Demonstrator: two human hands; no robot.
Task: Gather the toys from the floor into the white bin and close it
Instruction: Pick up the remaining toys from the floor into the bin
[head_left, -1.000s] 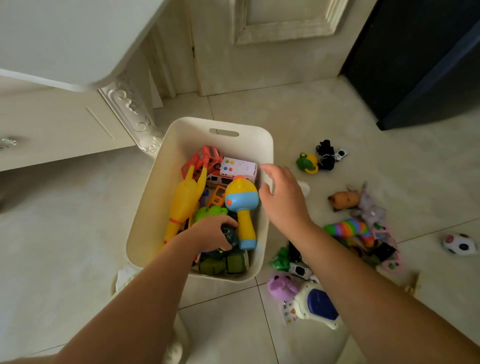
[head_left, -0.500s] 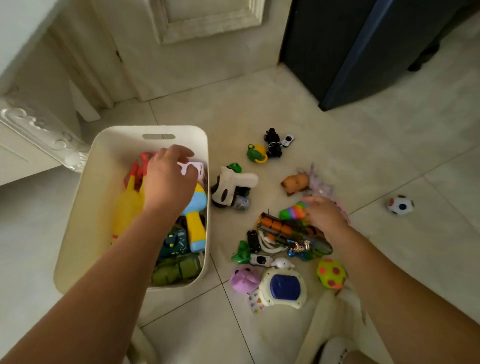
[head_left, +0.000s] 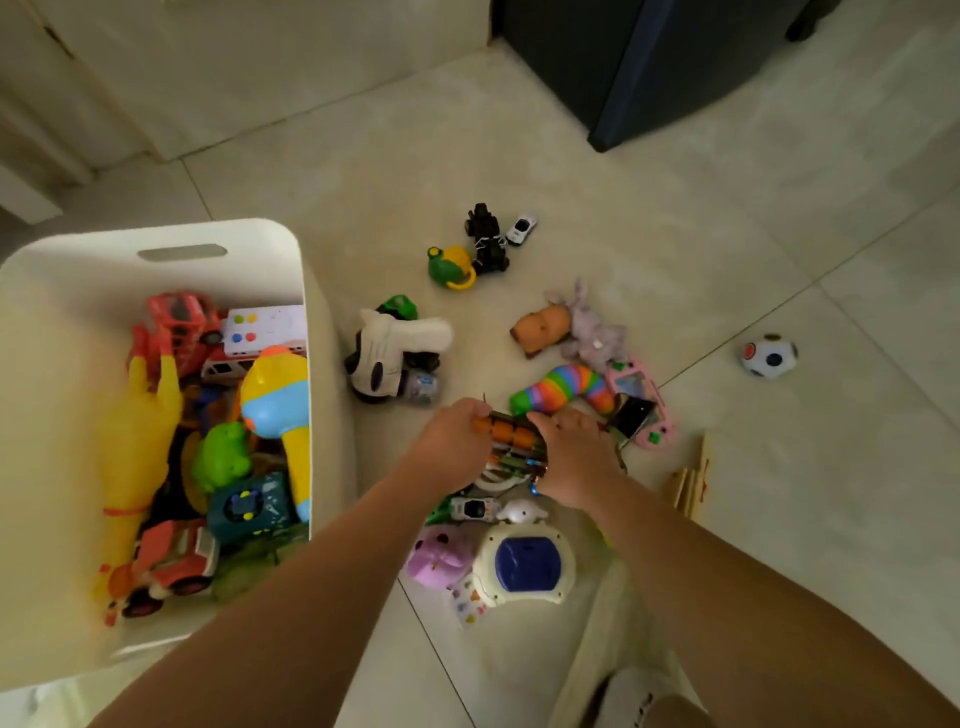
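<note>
Gripping the orange-and-green toy (head_left: 511, 441) on the floor, left hand (head_left: 453, 441) and right hand (head_left: 576, 451) flank it beside the white bin (head_left: 270, 239).

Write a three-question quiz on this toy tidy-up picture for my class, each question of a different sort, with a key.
1. True or false: the small ball lies inside the white bin.
2. Multiple choice: both the left hand and the right hand are on which toy? A) the rainbow slug B) the green and orange toy C) the purple plush
3. Fill in: the long toy lying along the bin's left side, the rubber chicken, is coloured ____.

Key
1. False: it lies alone on the floor, far right.
2. B
3. Yellow
</note>
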